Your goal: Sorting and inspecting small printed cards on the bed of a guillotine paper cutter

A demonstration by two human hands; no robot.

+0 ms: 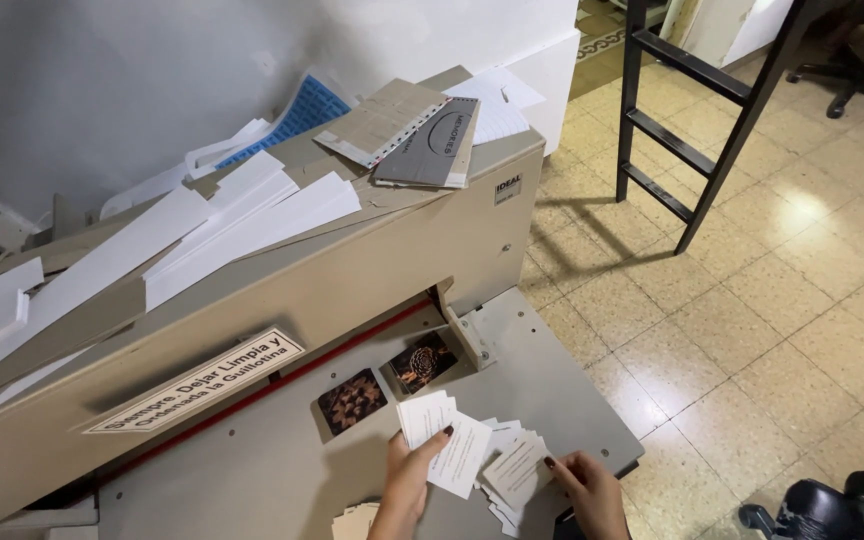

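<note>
Cards (449,440), small and white, fan out at six o'clock on the grey cutter table (552,370). Left hand (410,478) pinches several; right hand (584,485) grips a stack (512,475). Two dark photo prints (387,383) lie at eleven o'clock beside the cutter (352,270).

Two hands are seen on the cutter table, the left hand (407,480) and the right hand (584,487). Two dark picture cards (352,400) are counted by the red line. The white cards (452,445) are perhaps a dozen; the overlapping prevents an exact count.
</note>
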